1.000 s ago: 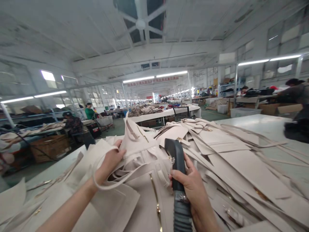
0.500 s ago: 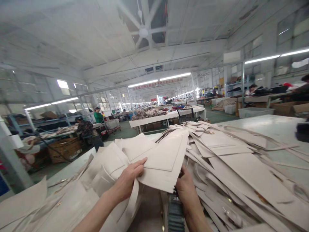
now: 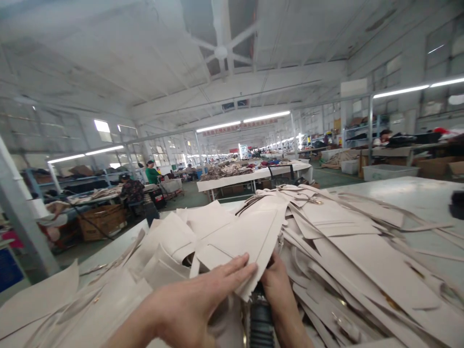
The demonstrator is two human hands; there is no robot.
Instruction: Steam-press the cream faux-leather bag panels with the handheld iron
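My left hand [image 3: 197,302] lies flat, fingers stretched out, on a cream bag panel [image 3: 235,237] at the front of a big heap of cream bag pieces [image 3: 337,232]. My right hand [image 3: 277,285] is closed round a black tool whose ribbed black hose [image 3: 260,326] shows below the wrist. The panel covers the tool's head and most of the right hand's fingers. A folded cream bag with straps [image 3: 170,251] lies just left of the left hand.
The pale worktable [image 3: 409,191] runs back to the right, with a dark object [image 3: 457,204] at its edge. More tables with piles stand beyond [image 3: 253,173]. Seated workers [image 3: 134,191] and cardboard boxes [image 3: 103,220] are at the left.
The bag's flat panel has been turned over onto the black tool, hiding its head. My left hand slid from the bag's side to lie flat on the panel. The view tilted up slightly.
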